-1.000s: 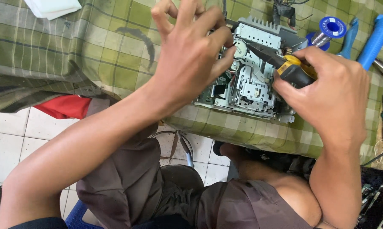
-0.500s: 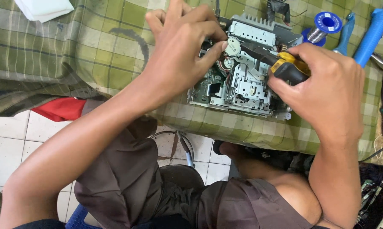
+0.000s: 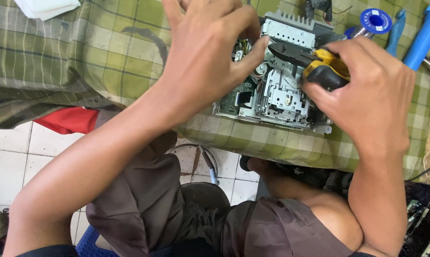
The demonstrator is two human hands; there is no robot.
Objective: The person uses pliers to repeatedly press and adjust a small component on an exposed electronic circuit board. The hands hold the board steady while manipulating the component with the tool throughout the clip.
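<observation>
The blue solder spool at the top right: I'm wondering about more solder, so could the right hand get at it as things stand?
Probably not at once. The right hand is closed around the yellow-handled cutters, so it has no free grip. The solder spool lies uncovered on the cloth just beyond its knuckles.

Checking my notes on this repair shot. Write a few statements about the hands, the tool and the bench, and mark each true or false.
1. The right hand grips pliers with yellow and black handles. True.
2. The left hand lies flat on the floor tiles. False: it is over the opened metal device, thumb by the plier tips.
3. The device sits on a green checked cloth. True.
4. The spool at the top is red. False: it is blue.
5. The plier tips point away from the device. False: they reach into it.
</observation>
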